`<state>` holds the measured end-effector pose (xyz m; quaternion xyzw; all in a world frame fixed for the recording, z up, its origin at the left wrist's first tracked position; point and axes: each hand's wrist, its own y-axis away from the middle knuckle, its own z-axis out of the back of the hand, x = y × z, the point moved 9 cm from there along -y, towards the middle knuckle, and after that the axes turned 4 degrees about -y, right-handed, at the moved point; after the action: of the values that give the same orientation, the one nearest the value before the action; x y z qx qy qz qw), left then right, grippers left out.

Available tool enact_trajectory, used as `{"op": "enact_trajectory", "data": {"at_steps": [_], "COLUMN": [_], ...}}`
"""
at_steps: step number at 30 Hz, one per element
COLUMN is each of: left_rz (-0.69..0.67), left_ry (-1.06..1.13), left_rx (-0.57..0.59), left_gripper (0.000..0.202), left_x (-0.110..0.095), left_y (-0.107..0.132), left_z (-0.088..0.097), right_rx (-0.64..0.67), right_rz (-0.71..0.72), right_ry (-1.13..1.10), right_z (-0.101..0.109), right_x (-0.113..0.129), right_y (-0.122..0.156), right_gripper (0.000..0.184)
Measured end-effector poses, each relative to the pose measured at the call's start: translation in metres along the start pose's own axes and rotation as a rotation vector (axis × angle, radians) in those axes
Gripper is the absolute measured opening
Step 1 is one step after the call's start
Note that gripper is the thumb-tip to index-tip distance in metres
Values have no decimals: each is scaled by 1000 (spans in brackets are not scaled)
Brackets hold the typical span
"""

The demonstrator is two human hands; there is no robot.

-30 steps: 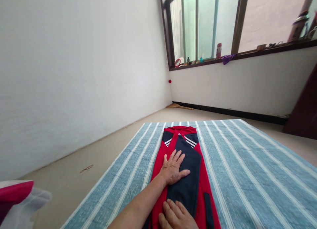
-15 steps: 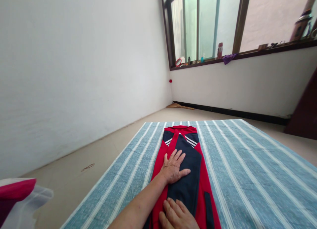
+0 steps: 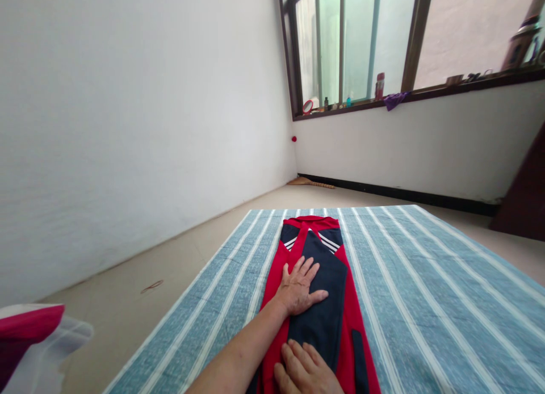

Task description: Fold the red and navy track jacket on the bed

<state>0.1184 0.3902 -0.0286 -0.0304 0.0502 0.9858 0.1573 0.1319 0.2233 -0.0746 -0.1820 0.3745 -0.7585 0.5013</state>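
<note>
A red and navy jacket (image 3: 353,303) with white stripes near its collar lies folded into a long narrow strip on a blue-and-white striped cloth (image 3: 409,292). Flat on its navy middle panel, a sleeve by its look, rests my left hand (image 3: 299,288), open, with fingers spread and thumb out to the right. Closer to me, my right hand (image 3: 307,371) lies on the same panel, fingers side by side and slightly bent, not gripping. The bottom edge of the view cuts off its wrist and the jacket's near end.
At the lower left are a pink cloth (image 3: 32,323) and translucent plastic (image 3: 70,348). A thin loop (image 3: 152,286) and a straw-coloured broom (image 3: 313,183) lie on the floor. Along the window sill stand a red bottle (image 3: 380,86), a round mirror (image 3: 307,107) and a purple cloth (image 3: 395,100).
Both hands stay in the same places on the jacket. Only a very slight shift of the whole view is visible.
</note>
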Motion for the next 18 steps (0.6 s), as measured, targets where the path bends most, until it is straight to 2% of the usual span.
{"op": "enact_trajectory", "data": {"at_steps": [4,11,18], "left_rz": [3,2,1], "left_ry": [1,2,3], "left_rx": [-1,-1,-11], "left_gripper": [76,75,76], "left_x": [0,0,1], "left_y": [0,0,0], "left_z": [0,0,0], "right_rx": [49,-155,-99], "right_rz": [18,-37,-9], "right_ry": [-5,10,24], "right_z": [-7,24,18], "right_x": [1,-4,-3], "right_y": [2,-8,-6], "right_gripper": [27,22,24]}}
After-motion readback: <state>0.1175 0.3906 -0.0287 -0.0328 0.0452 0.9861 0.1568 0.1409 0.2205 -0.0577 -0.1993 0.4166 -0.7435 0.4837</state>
